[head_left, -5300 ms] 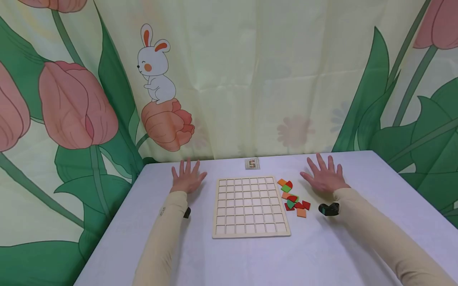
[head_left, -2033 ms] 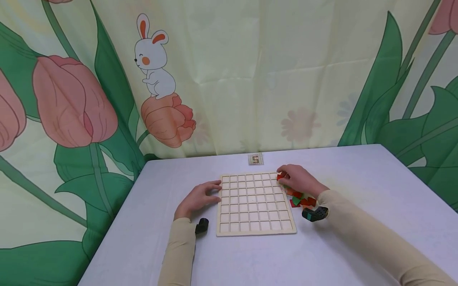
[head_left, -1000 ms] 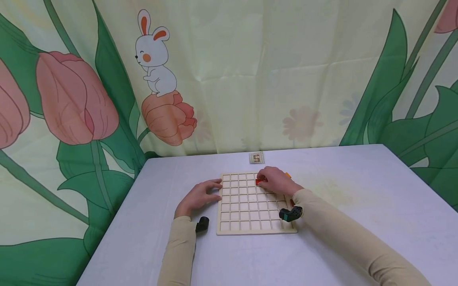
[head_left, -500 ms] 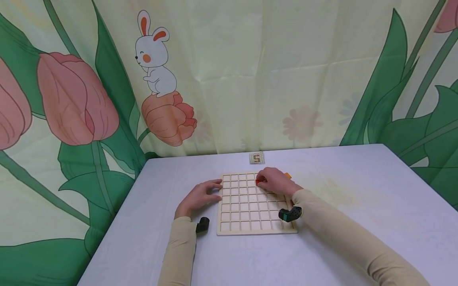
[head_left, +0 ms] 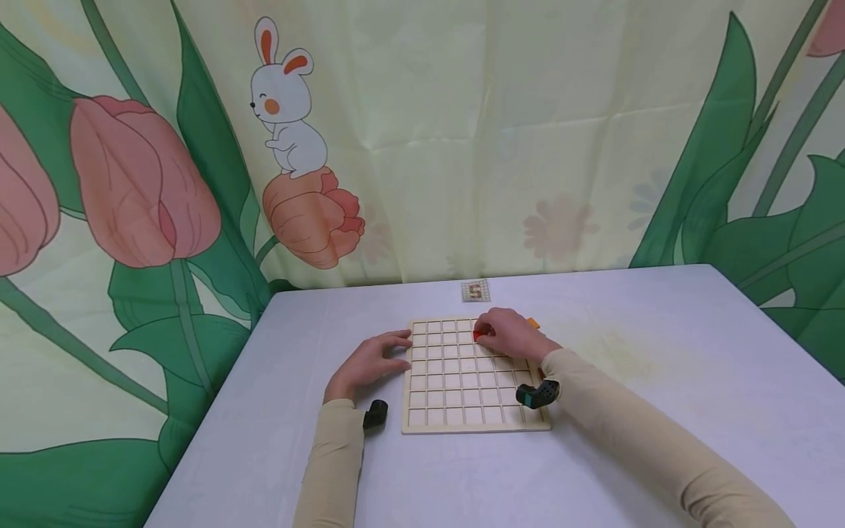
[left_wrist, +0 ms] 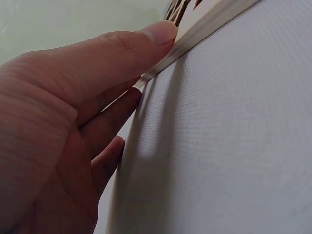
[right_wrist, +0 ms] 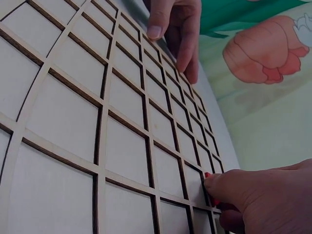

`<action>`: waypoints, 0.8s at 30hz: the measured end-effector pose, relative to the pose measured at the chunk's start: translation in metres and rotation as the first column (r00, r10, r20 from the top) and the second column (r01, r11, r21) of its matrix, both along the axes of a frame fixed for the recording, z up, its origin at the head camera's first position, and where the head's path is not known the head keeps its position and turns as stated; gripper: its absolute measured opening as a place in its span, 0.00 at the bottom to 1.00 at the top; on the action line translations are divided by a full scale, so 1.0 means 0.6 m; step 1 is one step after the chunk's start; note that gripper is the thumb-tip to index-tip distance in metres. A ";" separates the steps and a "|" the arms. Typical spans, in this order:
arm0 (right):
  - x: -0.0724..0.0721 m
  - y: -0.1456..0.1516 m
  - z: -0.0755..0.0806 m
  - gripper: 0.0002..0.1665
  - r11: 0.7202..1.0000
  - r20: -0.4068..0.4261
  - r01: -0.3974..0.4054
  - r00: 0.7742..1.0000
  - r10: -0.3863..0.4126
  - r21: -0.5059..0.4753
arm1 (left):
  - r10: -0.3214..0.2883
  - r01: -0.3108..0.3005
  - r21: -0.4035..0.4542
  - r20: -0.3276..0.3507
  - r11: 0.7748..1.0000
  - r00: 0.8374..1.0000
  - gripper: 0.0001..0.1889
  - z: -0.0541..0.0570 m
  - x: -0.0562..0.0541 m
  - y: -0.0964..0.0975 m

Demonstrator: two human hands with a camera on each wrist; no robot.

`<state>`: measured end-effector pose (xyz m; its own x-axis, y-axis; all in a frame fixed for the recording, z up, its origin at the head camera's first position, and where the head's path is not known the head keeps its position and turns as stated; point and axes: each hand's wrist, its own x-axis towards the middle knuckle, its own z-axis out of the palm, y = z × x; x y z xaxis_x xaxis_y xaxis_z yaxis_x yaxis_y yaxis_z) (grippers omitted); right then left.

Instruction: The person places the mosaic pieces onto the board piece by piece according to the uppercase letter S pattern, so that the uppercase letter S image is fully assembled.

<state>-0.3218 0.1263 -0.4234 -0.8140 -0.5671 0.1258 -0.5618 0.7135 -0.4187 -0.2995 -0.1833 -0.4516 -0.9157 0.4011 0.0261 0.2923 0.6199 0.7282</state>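
Head view: two hands (head_left: 367, 364) (head_left: 511, 334), one board (head_left: 442, 382)

A table with a plain white top (head_left: 660, 345) stands before a pale yellow-green cloth curtain (head_left: 422, 132). On the curtain, a little white bunny with orange inside its ears (head_left: 290, 110) sits on a drooping orange-pink flower (head_left: 306, 216). A big pink tulip (head_left: 145, 183) is at the left, and tall dark green leaves (head_left: 709, 161) are at the right. A faint pink round-petalled flower (head_left: 557, 229) is between them.

I can read no lettering from here; the card (head_left: 475, 291) near the table's (head_left: 264, 411) far edge looks too blurred.
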 end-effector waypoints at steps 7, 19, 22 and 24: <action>-0.001 0.015 0.003 0.15 0.991 0.090 0.095 0.992 -0.087 -0.094 | 0.011 -0.011 0.005 0.009 1.000 1.000 0.23 -0.001 0.002 0.000; -0.017 0.138 0.000 0.18 0.957 0.119 0.245 0.966 -0.228 -0.157 | 0.019 -0.019 0.009 0.014 1.000 1.000 0.22 0.004 0.005 0.002; -0.019 0.165 -0.005 0.19 0.952 0.144 0.277 0.955 -0.258 -0.131 | 0.020 -0.020 0.002 0.014 1.000 1.000 0.22 0.004 0.004 0.001; -0.019 0.180 -0.009 0.20 0.951 0.155 0.290 0.950 -0.272 -0.105 | 0.016 -0.016 0.005 0.010 1.000 1.000 0.22 0.003 0.004 0.001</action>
